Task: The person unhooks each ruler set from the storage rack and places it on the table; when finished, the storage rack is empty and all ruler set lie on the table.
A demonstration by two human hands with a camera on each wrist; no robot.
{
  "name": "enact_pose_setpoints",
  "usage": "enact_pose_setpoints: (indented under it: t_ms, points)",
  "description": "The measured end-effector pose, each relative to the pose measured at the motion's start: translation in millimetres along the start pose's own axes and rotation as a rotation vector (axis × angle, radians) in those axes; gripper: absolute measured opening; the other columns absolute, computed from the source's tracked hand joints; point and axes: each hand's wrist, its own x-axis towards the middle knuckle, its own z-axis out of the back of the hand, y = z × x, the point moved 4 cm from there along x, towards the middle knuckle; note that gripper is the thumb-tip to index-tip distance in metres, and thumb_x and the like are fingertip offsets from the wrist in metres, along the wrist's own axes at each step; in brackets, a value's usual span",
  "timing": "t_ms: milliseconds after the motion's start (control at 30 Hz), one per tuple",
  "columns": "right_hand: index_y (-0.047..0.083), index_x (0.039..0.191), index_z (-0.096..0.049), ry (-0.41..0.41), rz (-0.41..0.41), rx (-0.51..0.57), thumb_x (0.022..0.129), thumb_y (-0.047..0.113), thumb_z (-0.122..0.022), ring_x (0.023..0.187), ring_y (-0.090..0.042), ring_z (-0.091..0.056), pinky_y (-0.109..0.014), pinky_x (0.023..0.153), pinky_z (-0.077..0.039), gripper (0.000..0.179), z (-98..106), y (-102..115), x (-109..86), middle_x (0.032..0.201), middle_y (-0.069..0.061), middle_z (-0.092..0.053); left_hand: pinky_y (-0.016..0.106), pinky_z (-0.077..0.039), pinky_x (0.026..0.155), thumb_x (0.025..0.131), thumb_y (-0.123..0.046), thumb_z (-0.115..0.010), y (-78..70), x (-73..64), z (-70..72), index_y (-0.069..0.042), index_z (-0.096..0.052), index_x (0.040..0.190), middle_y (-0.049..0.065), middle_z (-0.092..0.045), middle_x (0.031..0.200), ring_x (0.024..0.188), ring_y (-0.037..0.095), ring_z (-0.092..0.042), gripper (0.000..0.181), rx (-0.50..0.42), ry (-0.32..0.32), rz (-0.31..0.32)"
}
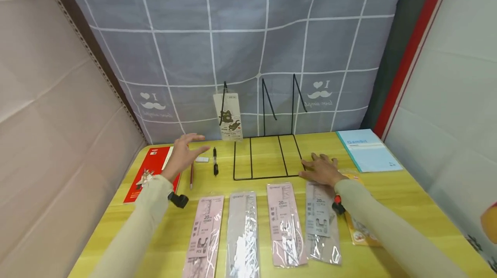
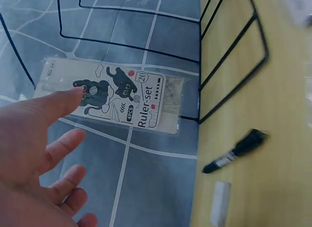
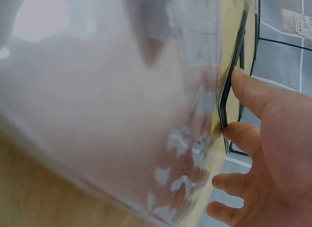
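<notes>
A black wire display rack [image 1: 269, 177] stands at the back of the table, with upright hooks. On its left hook hangs a ruler-set pack [image 1: 233, 109] printed with dark cats, tilted slightly. My right hand [image 1: 321, 170] rests at the rack's front right corner; in the right wrist view its thumb and a finger touch the wire [image 3: 225, 95]. My left hand [image 1: 184, 157] is raised over the table's left side, fingers apart and holding nothing. Seen from the left wrist, that hand [image 2: 34, 144] appears in front of the hanging pack [image 2: 105, 95].
Several ruler packs lie in a row along the front, including a pink pack [image 1: 286, 222] and a greyish one [image 1: 323, 217] near my right hand. A red notebook [image 1: 149, 168], pencil [image 1: 191, 176], eraser [image 1: 202, 159] and pen [image 1: 215, 161] lie left. A blue notebook [image 1: 369, 150] and orange packet [image 1: 359, 230] lie right.
</notes>
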Motion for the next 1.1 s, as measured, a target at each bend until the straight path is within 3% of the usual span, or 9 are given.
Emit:
enact_pose_setpoints:
  t_ms: [233,433,700,933,1100]
  points:
    - [0.015,0.154,-0.051,0.012,0.011,-0.005,0.100,0.056,-0.061,0.150,-0.063,-0.021,-0.082,0.114,-0.010,0.068,-4.3,12.0,-0.8,0.165,-0.034,-0.027,0.062,-0.022,0.127,0.097,-0.042,-0.073,-2.5,60.7,3.9,-0.012,-0.058,0.148,0.016,-0.042,0.163,0.155,0.039,-0.030,0.061,-0.078,-0.078,-0.016]
    - [0.016,0.155,-0.050,0.023,-0.005,-0.010,0.100,0.057,-0.060,0.151,-0.061,-0.019,-0.081,0.115,-0.009,0.069,-7.3,13.7,-6.2,0.166,-0.032,-0.025,0.063,-0.018,0.128,0.099,-0.034,-0.072,0.2,85.5,1.1,-0.011,-0.061,0.145,0.016,-0.039,0.165,0.156,0.039,-0.026,0.053,-0.104,-0.068,-0.014]
    - [0.016,0.154,-0.050,0.018,0.002,-0.003,0.099,0.057,-0.061,0.151,-0.061,-0.019,-0.079,0.114,-0.011,0.069,-5.9,20.2,-8.6,0.167,-0.032,-0.025,0.063,-0.015,0.128,0.100,-0.039,-0.069,-2.0,91.8,6.5,-0.007,-0.066,0.138,0.013,-0.037,0.166,0.157,0.041,-0.020,0.049,-0.044,-0.058,-0.015]
    - [0.017,0.156,-0.049,0.024,0.022,-0.019,0.101,0.056,-0.058,0.150,-0.063,-0.021,-0.078,0.111,-0.015,0.068,-7.3,22.4,-7.1,0.167,-0.031,-0.025,0.058,-0.017,0.130,0.100,-0.035,-0.071,0.9,91.1,9.4,0.001,-0.070,0.127,0.010,-0.041,0.163,0.158,0.036,-0.021,0.046,-0.064,-0.062,-0.008]
    - [0.018,0.156,-0.048,0.034,0.021,-0.028,0.101,0.057,-0.057,0.150,-0.062,-0.021,-0.079,0.112,-0.015,0.068,-8.3,21.6,-5.1,0.167,-0.031,-0.025,0.058,-0.019,0.129,0.098,-0.031,-0.073,0.6,87.2,11.2,0.002,-0.072,0.120,0.011,-0.045,0.161,0.156,0.036,-0.027,0.040,-0.077,-0.069,-0.037]
